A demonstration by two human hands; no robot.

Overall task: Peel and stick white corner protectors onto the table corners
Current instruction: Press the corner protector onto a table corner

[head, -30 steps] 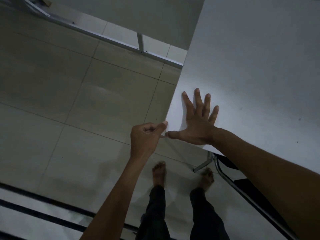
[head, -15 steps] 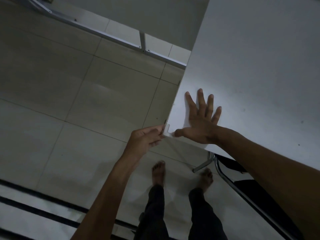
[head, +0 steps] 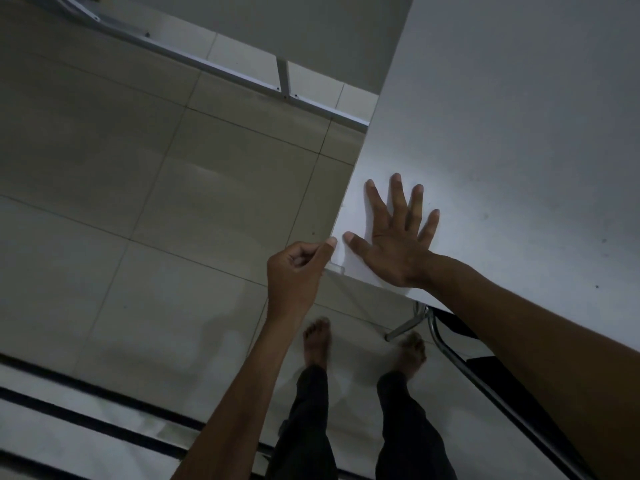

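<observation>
Corner protector (head: 336,268) seated on the near corner of the white surface (head: 502,133) — your left hand (head: 298,271), fingers curled, thumb tip against that corner's edge, your right hand (head: 398,244) flat, fingers spread, pressing the surface just beside it, bare feet on the tiled floor (head: 138,202) below.

No text, labels, brands, nos. or signs showing anywhere readable.
</observation>
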